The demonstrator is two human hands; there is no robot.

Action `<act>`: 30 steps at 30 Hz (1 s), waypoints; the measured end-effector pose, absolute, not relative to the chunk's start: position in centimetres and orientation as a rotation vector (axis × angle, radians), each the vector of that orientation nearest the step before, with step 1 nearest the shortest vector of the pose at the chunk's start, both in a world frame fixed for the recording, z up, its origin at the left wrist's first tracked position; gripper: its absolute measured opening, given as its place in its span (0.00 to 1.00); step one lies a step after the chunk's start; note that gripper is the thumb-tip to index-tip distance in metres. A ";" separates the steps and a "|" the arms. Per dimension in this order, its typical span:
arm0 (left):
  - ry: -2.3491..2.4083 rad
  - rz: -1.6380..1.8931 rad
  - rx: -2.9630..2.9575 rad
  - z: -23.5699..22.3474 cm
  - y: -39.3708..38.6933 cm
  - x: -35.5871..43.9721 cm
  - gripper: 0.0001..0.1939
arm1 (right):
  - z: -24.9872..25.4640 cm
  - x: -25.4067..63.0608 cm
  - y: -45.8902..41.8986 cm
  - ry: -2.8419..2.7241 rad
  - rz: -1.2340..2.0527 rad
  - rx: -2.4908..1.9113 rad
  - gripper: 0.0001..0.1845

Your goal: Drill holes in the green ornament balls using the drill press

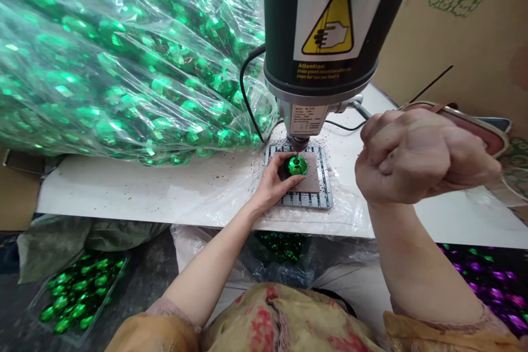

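Note:
A shiny green faceted ball sits on a brown board on the slotted metal base of a small bench drill press. My left hand pinches the ball between thumb and fingers, right under the drill bit. The bit's tip meets the top of the ball; whether it has gone in I cannot tell. Raised at the right, my right hand is closed in a fist around the end of the drill press lever, whose grip is hidden inside the fingers.
A big clear bag of green faceted balls fills the table's left back. Dark shavings dot the white table. A cardboard box and a reddish pouch are at right. Below stand a tub of green balls and purple balls.

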State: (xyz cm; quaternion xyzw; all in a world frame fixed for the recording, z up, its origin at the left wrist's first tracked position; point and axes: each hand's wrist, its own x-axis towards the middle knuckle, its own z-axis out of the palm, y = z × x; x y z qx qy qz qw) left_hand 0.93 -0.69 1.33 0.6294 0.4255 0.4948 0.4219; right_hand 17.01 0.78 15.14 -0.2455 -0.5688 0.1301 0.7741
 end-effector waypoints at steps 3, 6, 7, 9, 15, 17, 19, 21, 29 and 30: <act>1.072 1.240 1.579 1.2 -0.6 0.9 0.29 | 15.0 16.8 1.3 -1.123 0.254 -0.275 0.44; 1.079 1.235 1.584 1.2 -0.6 0.9 0.28 | 14.8 16.8 1.7 -1.180 0.174 -0.144 0.35; 1.081 1.233 1.588 1.2 -0.6 0.9 0.28 | 14.6 16.9 1.8 -1.196 0.132 -0.121 0.32; 1.081 1.226 1.594 1.2 -0.7 0.9 0.28 | 14.0 17.1 1.9 -1.228 0.056 -0.110 0.28; 1.080 1.221 1.595 1.1 -0.6 0.9 0.29 | 13.7 17.0 1.2 -1.245 0.056 -0.178 0.29; 1.087 1.225 1.590 1.0 -0.4 0.9 0.29 | 15.5 16.7 0.8 -1.204 0.167 -0.328 0.30; 1.119 1.243 1.579 1.1 -0.3 1.0 0.28 | 18.0 16.5 0.7 -1.104 0.229 -0.411 0.29; 1.221 1.289 1.593 1.4 -0.8 1.1 0.27 | 20.2 16.3 1.1 -1.130 0.328 -0.425 0.25; 1.084 1.195 2.565 0.8 -11.2 -0.1 0.21 | 21.8 16.4 2.9 -1.137 0.447 -0.287 0.24; 1.003 1.089 2.728 0.2 -12.5 -0.4 0.19 | 21.8 16.4 2.9 -1.142 0.471 -0.281 0.24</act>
